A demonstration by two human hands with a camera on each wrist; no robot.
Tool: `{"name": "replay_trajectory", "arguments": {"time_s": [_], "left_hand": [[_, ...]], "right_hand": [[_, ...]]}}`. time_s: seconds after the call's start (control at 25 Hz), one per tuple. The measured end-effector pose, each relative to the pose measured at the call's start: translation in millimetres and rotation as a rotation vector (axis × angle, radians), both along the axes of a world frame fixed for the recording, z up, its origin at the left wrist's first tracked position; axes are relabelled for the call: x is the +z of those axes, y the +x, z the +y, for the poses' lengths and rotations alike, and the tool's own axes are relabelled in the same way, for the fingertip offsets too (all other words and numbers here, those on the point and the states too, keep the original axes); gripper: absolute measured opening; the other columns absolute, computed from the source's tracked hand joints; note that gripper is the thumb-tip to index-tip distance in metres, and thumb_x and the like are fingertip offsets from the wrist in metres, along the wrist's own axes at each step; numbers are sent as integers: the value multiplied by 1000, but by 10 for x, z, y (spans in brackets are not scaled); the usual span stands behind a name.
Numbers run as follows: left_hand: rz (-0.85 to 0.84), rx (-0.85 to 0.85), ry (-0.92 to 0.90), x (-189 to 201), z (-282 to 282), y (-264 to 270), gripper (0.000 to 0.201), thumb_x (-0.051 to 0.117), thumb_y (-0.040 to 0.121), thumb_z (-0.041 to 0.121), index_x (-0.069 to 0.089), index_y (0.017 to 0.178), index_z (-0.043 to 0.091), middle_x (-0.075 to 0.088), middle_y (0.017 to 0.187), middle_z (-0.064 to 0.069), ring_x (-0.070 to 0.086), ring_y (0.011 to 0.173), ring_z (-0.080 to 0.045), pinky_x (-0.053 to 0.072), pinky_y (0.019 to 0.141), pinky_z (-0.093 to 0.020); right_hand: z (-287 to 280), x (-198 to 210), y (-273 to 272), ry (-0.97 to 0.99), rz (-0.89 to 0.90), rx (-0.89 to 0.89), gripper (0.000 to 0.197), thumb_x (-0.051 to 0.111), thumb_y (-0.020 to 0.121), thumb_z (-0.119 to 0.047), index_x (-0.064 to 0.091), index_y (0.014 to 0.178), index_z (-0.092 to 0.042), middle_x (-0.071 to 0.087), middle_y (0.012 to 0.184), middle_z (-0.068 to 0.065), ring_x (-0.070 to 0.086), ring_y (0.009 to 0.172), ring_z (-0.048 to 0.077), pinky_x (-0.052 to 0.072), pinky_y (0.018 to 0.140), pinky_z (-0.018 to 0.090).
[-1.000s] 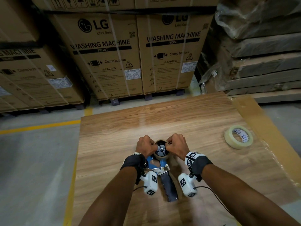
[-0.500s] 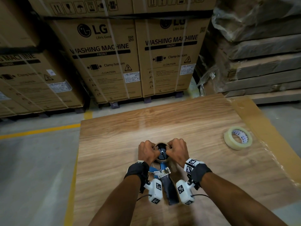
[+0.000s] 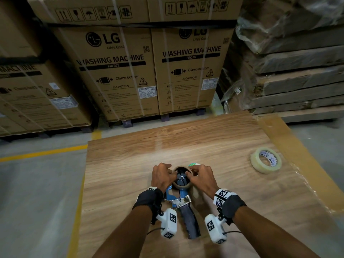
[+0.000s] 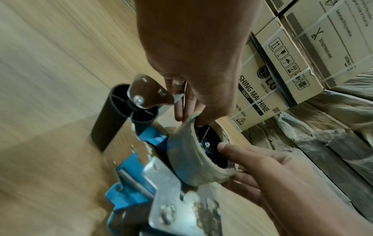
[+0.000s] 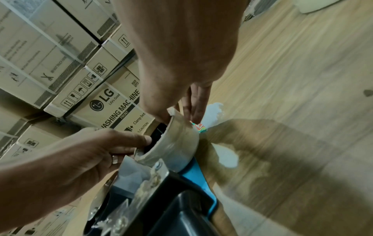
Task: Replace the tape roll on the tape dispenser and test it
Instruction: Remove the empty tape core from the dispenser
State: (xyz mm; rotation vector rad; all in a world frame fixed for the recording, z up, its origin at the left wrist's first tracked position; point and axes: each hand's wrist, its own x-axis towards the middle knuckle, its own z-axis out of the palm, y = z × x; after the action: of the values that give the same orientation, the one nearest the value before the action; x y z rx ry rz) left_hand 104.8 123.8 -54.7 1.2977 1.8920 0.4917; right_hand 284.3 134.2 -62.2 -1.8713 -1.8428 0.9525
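Note:
A blue tape dispenser with a black handle lies on the wooden table, hub facing up. A worn, empty cardboard tape core sits around the black hub. My left hand grips the core's left rim, and my right hand grips its right rim. In the left wrist view the core looks torn, with the left fingers at its far edge. The right wrist view shows the right thumb inside the core. A new clear tape roll lies flat at the right.
Stacked washing-machine cartons stand beyond the table's far edge. Wrapped board stacks are at the back right. A small colourful scrap lies just behind my right hand. Taped plastic film covers the table's right edge. Concrete floor lies to the left.
Both hands have stayed on the core. Their fingers have loosened from tight fists, so more of the core's near rim and the hub shows.

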Motion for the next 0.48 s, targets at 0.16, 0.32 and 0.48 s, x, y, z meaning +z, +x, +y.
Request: {"name": "replay_trajectory", "arguments": {"time_s": [0.16, 0.32, 0.48], "left_hand": [[-58, -2, -37, -119, 17, -53, 47, 56, 65, 51, 80, 90, 18, 77, 85, -9, 72, 92, -26, 58, 78, -33], [39, -45, -18, -7, 16, -22, 44, 58, 51, 40, 81, 79, 14, 74, 74, -8, 69, 75, -25, 53, 61, -29], [79, -26, -13, 116, 45, 4, 17, 66, 61, 18, 79, 69, 10, 66, 64, -7, 48, 67, -22, 43, 56, -30]], "right_hand": [[-38, 44, 18, -27, -26, -7, 31, 64, 84, -35, 78, 78, -8, 75, 74, 17, 72, 78, 32, 50, 66, 30], [3, 133, -73, -33, -98, 3, 29, 68, 82, -22, 65, 65, 2, 66, 67, 25, 66, 78, 42, 47, 62, 38], [26, 205, -117, -12, -139, -10, 26, 69, 75, -13, 62, 67, 11, 61, 68, 33, 60, 70, 44, 46, 57, 45]]}}
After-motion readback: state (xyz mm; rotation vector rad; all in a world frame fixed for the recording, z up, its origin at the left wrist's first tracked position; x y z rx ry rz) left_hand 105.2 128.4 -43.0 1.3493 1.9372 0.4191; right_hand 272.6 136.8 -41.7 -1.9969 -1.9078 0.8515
